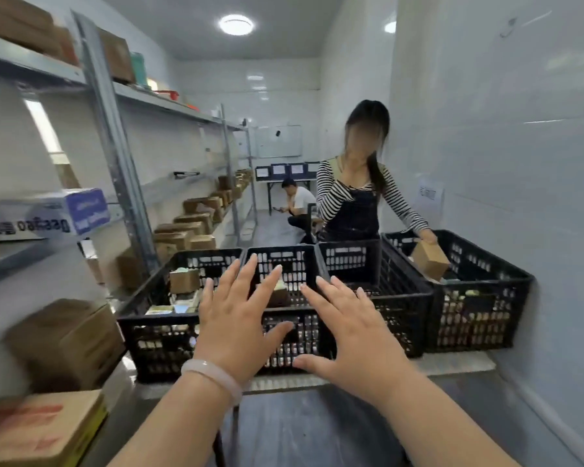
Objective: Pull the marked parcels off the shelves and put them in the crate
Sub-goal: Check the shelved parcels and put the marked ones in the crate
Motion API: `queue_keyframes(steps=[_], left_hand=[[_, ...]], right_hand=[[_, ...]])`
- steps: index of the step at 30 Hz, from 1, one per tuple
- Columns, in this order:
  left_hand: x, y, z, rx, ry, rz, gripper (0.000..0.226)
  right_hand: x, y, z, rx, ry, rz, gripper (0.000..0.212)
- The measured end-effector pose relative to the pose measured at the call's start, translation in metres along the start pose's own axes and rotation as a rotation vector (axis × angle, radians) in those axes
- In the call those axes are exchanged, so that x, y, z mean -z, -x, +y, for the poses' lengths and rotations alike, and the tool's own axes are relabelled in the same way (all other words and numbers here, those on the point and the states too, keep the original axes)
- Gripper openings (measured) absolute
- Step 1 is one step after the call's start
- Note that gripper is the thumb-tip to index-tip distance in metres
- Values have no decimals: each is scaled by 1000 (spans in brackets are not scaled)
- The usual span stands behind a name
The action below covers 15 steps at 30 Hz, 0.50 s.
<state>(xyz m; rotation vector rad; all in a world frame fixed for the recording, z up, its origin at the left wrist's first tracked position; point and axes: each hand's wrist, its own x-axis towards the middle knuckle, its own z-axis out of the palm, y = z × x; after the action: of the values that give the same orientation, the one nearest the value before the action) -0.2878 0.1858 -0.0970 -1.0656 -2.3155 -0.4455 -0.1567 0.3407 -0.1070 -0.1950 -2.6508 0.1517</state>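
My left hand (240, 318) and right hand (348, 335) hover empty, fingers (246, 274) spread wide, before the black crates (149, 321); the shelf parcels (182, 229) lie leftward, nearer my left hand.

Both hands held out flat at lower centre, fingers (248, 278) spread, holding nothing: left hand (240, 318) with pale bracelet (213, 375) at the wrist, right hand (348, 332) beside it. Beyond them is a row of black crates (155, 335). Shelves (169, 103) at left carry cardboard parcels (189, 227). Centre right, a person in a striped top (351, 203) holds a tilted cardboard box (430, 259) at the rightmost crate (486, 318).
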Motion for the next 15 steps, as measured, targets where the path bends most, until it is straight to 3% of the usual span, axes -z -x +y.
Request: queue_keyframes(steps=[7, 15], left_hand=[[44, 2, -132, 260, -242, 84, 83], [79, -4, -212, 478, -433, 148, 79]], right_hand=[[-49, -127, -75, 296, -109, 51, 92], [-99, -231, -158, 604, -289, 27, 86]])
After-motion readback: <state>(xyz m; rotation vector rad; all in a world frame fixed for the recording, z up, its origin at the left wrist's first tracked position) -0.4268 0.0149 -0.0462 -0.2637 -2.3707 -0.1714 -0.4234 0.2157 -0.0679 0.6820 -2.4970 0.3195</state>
